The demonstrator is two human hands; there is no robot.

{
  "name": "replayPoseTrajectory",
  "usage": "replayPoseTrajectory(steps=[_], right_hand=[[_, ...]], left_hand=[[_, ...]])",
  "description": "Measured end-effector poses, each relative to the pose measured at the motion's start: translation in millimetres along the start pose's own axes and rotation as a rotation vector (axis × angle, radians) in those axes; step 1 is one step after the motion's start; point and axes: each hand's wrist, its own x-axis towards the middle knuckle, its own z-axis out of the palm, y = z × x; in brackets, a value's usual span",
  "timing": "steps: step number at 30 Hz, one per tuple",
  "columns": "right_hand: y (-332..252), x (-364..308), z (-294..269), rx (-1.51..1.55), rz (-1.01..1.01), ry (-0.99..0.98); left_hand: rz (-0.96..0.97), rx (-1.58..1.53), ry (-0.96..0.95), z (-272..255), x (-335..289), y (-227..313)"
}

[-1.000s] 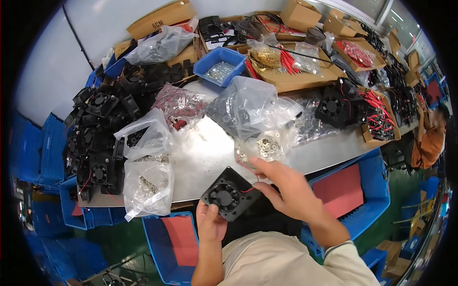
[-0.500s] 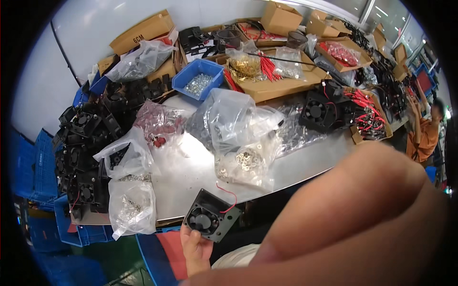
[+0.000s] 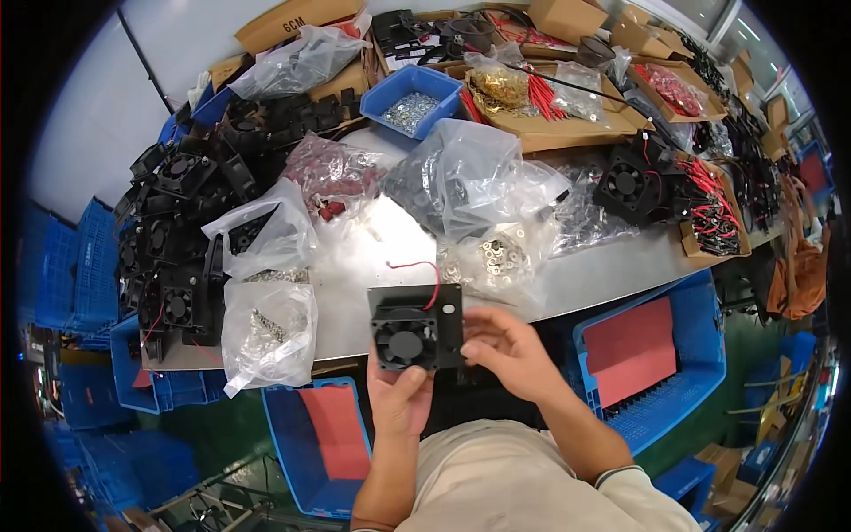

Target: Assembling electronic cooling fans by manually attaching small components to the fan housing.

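My left hand (image 3: 401, 395) grips a black cooling fan on a square plate (image 3: 408, 341) from below, its thumb on the front of the fan housing. A thin red wire (image 3: 434, 279) loops up from the plate. Against the plate's right edge my right hand (image 3: 505, 355) is closed, thumb and bent fingers at the edge; part of its grip is hidden. The fan is held in front of the metal table's near edge. Just beyond lie a clear bag of small metal rings (image 3: 501, 257) and a clear bag of screws (image 3: 269, 328).
Black fans (image 3: 177, 239) pile up on the left. A blue bin of small metal parts (image 3: 412, 99) stands at the back. More fans (image 3: 625, 182) and red wires (image 3: 709, 199) lie right. Below the table edge are blue crates (image 3: 324, 443) (image 3: 651, 355) with red sheets.
My right hand has come down from close to the camera to the fan's right edge. The fan has been raised and turned more upright in my left hand. The view has shifted.
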Motion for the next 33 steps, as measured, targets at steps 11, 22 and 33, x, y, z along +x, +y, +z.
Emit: replayPoseTrajectory(steps=[11, 22, 33], right_hand=[[-79, 26, -46, -0.818, -0.308, 0.082], [-67, 115, -119, -1.777, -0.332, 0.223], [-63, 110, -131, -1.357, -0.295, 0.335]], left_hand=[[-0.039, 0.052, 0.038, -11, -2, 14], [0.085, 0.225, 0.054, -1, 17, 32], [0.041, 0.153, 0.094, -3, 12, 19]])
